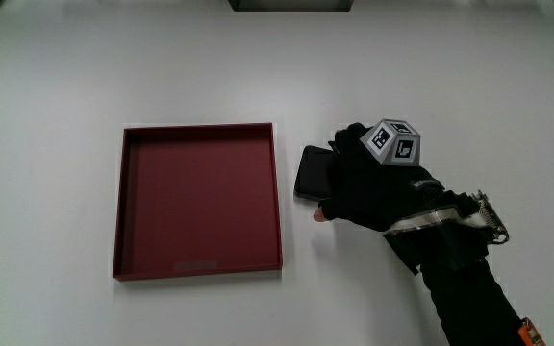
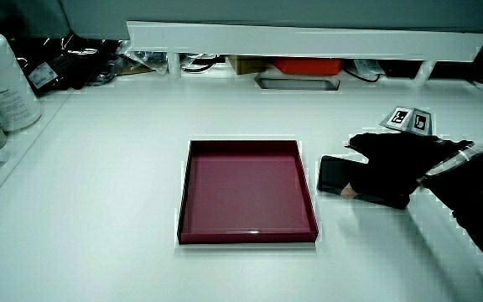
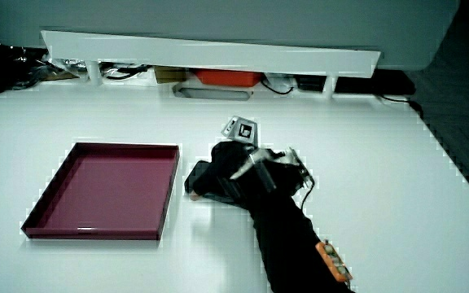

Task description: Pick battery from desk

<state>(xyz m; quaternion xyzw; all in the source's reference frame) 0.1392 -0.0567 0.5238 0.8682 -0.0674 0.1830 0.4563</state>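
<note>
Black battery lies flat on the white table, just beside the dark red tray. We see the hand resting over its end, fingers curled onto it, seemingly closing a grip; lift not yet evident. Main view shows a thumb tip at the battery's near edge; in a side view the hand hides most of it.

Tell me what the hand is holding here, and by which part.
The hand is closed on the black battery lying on the desk beside the red tray, gripping the end farther from the tray.
</note>
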